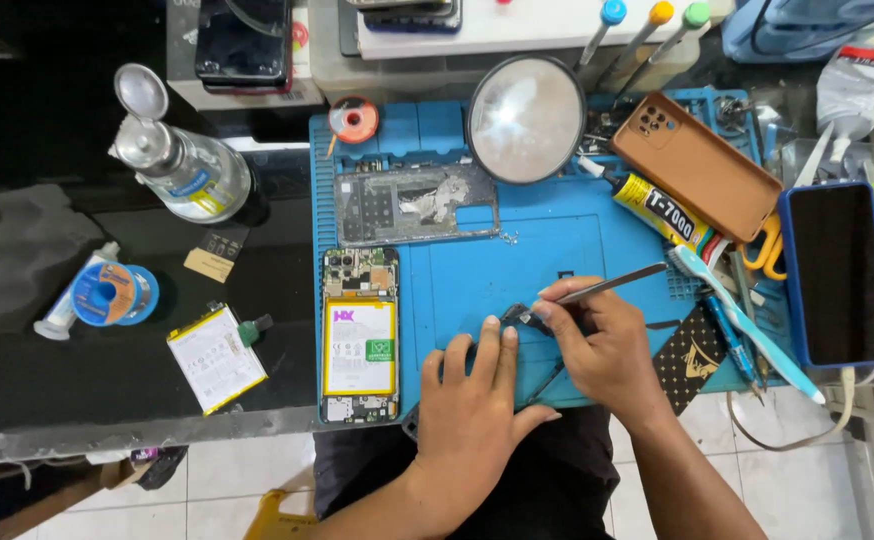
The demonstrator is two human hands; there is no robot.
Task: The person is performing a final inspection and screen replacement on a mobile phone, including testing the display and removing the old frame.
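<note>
A dark worktop (pixel 107 380) above a pale tiled floor carries a blue repair mat (pixel 557 250), crowded with phone parts and tools. On the mat's near edge the left hand (pixel 472 400) lies flat, its fingers (pixel 497 345) together and pressing a small dark part (pixel 513 314) against the mat. The right hand (pixel 597 345) sits just beside it, its fingers clamped on metal tweezers (pixel 607 285) whose tip meets that part. To the left on the mat lies an opened phone (pixel 360 335) with a yellow-edged battery showing, and beyond it a detached rear panel (pixel 415 205). A round magnifier (pixel 525 118) stands at the mat's far edge. A glue tube (pixel 657 208), a brown phone case (pixel 697 163) and a blue toothbrush (pixel 742 320) lie to the right. On the worktop, well apart at left, rest a loose battery (pixel 215 358) and a solder spool (pixel 114 293).
</note>
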